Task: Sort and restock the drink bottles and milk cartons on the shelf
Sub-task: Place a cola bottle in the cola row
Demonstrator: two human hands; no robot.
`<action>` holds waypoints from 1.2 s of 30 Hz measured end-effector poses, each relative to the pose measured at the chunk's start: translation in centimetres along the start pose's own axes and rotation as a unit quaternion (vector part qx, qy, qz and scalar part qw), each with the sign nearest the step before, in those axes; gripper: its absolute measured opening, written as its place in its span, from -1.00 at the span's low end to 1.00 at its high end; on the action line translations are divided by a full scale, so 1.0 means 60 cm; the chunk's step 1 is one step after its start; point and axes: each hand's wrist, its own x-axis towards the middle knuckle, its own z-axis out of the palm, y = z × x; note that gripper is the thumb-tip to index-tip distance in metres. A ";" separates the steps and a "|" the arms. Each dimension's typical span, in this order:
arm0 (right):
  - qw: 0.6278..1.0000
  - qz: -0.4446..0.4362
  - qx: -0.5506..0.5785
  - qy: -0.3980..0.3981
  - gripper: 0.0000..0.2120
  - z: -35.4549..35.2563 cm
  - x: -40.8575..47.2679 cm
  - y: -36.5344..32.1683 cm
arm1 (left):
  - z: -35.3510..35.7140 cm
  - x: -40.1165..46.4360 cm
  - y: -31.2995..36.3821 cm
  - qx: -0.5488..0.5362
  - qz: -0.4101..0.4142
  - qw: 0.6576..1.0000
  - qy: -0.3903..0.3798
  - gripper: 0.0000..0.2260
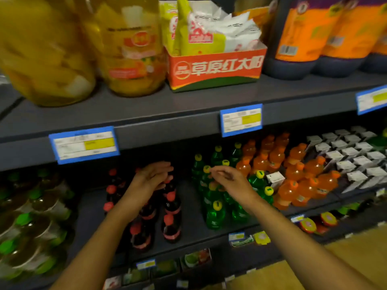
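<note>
Dark cola bottles (172, 208) with red caps stand in rows on the middle shelf. My left hand (149, 177) hovers over their back row, fingers straight, holding nothing. Green bottles (215, 214) with yellow caps stand to the right. My right hand (227, 177) is above them with loosely curled fingers, fingertips beside one yellow cap (207, 169), and I see nothing held. Orange bottles (293, 174) follow, then grey-topped milk cartons (345, 160). One stray milk carton (275, 177) sits between the green and orange bottles.
Brown drink bottles with green caps (31, 218) fill the shelf's left end. The shelf above (146, 114) carries fruit jars (134, 49), a red box (215, 68) of packets and dark bottles with orange labels (303, 38). Blue price tags (240, 120) hang on its edge.
</note>
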 end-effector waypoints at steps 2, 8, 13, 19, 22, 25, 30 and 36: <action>1.000 0.015 -0.009 -0.003 -0.90 -0.060 -0.007 0.010 | 0.042 0.006 0.006 0.004 -0.014 1.000 0.018 -0.77; 0.999 0.039 -0.007 -0.015 -0.88 -0.236 -0.032 0.035 | 0.185 0.009 0.019 -0.006 -0.039 0.998 0.055 -0.79; 0.999 0.035 -0.001 -0.007 -0.90 -0.346 -0.035 0.059 | 0.273 0.011 0.018 -0.003 -0.062 0.996 0.068 -0.79; 0.999 0.031 -0.017 -0.011 -0.88 -0.408 -0.029 0.097 | 0.313 0.024 0.016 0.001 -0.090 0.992 0.088 -0.79; 0.999 0.030 -0.015 -0.006 -0.85 -0.423 -0.016 0.108 | 0.335 0.045 0.015 0.017 -0.082 0.994 0.074 -0.79; 0.999 0.032 -0.011 -0.004 -0.83 -0.436 0.000 0.110 | 0.353 0.070 0.012 0.033 -0.069 0.996 0.049 -0.79; 0.999 0.038 -0.012 -0.001 -0.85 -0.456 0.030 0.106 | 0.378 0.105 0.004 0.046 -0.071 0.996 0.037 -0.77; 1.000 0.021 -0.013 0.006 -0.82 -0.474 0.066 0.106 | 0.417 0.142 -0.014 0.038 -0.089 0.995 0.036 -0.75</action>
